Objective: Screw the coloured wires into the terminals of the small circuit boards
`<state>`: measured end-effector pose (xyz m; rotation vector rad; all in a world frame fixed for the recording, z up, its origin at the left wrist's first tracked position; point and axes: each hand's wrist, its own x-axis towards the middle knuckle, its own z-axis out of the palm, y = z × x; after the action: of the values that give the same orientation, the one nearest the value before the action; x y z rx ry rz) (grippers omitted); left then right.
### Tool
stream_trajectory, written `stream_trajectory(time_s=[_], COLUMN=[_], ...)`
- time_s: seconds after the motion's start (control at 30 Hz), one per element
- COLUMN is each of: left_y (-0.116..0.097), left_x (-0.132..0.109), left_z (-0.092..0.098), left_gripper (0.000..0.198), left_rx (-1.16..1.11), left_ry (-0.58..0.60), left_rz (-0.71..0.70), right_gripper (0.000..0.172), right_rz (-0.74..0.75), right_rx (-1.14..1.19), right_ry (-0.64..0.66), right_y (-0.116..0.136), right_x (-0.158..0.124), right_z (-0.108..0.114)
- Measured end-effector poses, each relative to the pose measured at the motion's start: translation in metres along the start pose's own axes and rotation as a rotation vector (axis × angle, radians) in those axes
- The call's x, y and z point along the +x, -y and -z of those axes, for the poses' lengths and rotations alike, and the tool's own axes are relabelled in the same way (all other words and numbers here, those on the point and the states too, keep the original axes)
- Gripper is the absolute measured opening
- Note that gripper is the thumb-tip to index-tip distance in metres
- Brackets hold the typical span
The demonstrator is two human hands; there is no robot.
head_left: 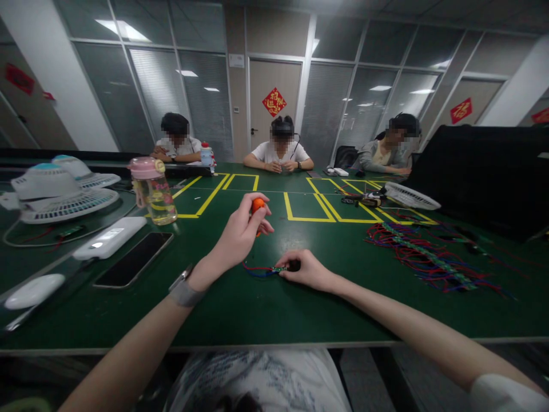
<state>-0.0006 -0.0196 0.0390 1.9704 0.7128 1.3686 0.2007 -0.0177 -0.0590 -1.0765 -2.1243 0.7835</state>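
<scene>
My left hand [246, 226] is raised above the middle of the table, its fingers wrapped round an orange object [258, 204]. Only a rounded orange end and a bit of orange below the fingers show, so its kind is unclear. Lower and to the right, my right hand [306, 271] rests at the tabletop. Thumb and fingers there pinch a small green circuit board [279, 269]. From the board, red and blue wires [257, 273] run left across the table, passing below my left hand.
Rows of wired circuit boards [429, 254] lie at right, beside a black box-like object [484, 177]. To the left are a phone [134, 260], a white power bank [110, 237], a pink-lidded bottle [154, 194] and white fans [68, 191]. Yellow tape [311, 219] marks the green table. Several people sit opposite.
</scene>
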Motion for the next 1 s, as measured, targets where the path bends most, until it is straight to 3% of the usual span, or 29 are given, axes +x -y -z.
stream_trajectory(time_s=[0.13,0.23,0.5,0.6,0.7,0.83,1.0], left_y=[-0.003,0.007,0.029,0.034,0.043,0.049,0.05], left_x=[0.018,0.024,0.011,0.008,0.006,0.004,0.001], left_z=[-0.008,-0.017,-0.016,-0.012,-0.013,-0.018,-0.027], left_gripper=[0.018,0.016,0.01,0.007,0.02,0.033,0.035], left_rx=[-0.264,-0.378,-0.854,-0.864,-0.776,-0.623,-0.504], left_ry=[0.029,0.008,-0.271,-0.345,-0.358,-0.308,-0.245], left_rz=[0.057,0.083,0.391,0.441,0.414,0.279,0.208], right_gripper=[0.016,0.017,0.015,0.015,0.015,0.013,0.014], right_rz=[0.047,0.042,0.047,0.037,0.035,0.042,0.05], right_rx=[0.044,0.038,0.003,-0.007,-0.006,-0.011,-0.008], right_ry=[0.016,0.005,-0.036,-0.04,-0.043,-0.048,-0.051], right_y=[0.007,0.006,0.004,0.003,0.001,-0.001,0.0], right_x=[0.004,0.005,0.002,0.001,0.0,-0.001,0.0], right_z=[-0.011,-0.014,-0.014,-0.012,-0.01,-0.01,-0.01])
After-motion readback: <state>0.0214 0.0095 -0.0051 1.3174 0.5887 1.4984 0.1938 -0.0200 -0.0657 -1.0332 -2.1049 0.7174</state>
